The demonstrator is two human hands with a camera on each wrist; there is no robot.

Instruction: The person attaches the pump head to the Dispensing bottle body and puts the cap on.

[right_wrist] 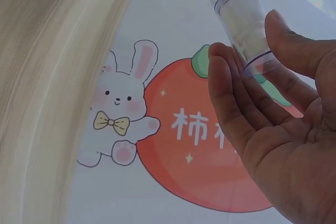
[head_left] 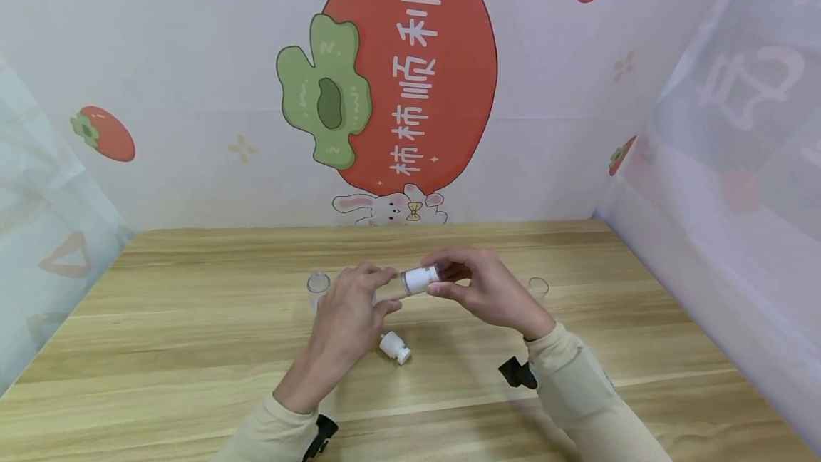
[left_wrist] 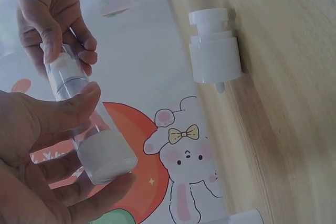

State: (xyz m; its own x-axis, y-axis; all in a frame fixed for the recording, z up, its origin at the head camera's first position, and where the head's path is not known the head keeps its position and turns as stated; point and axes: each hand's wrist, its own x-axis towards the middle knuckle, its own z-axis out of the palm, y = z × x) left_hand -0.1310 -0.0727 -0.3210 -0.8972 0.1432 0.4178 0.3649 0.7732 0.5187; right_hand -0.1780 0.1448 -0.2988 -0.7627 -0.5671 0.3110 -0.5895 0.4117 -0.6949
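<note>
A clear pump bottle (left_wrist: 94, 114) with a white base is held up above the table, tilted, between both hands. My left hand (head_left: 349, 305) grips its body, thumb on one side and fingers curled round the other. At the other end sits a white pump part inside a clear cap (right_wrist: 244, 24). My right hand (head_left: 484, 287) pinches this capped end between thumb and fingers. Below the bottle, a loose white pump head (head_left: 394, 347) lies on its side on the table, near the left wrist.
A second clear bottle (head_left: 318, 282) stands behind the left hand, partly hidden by it. Right of the right hand, a small clear cap (head_left: 539, 286) is on the wooden table (head_left: 192, 348). Printed cloth (head_left: 545, 127) hangs behind and at both sides.
</note>
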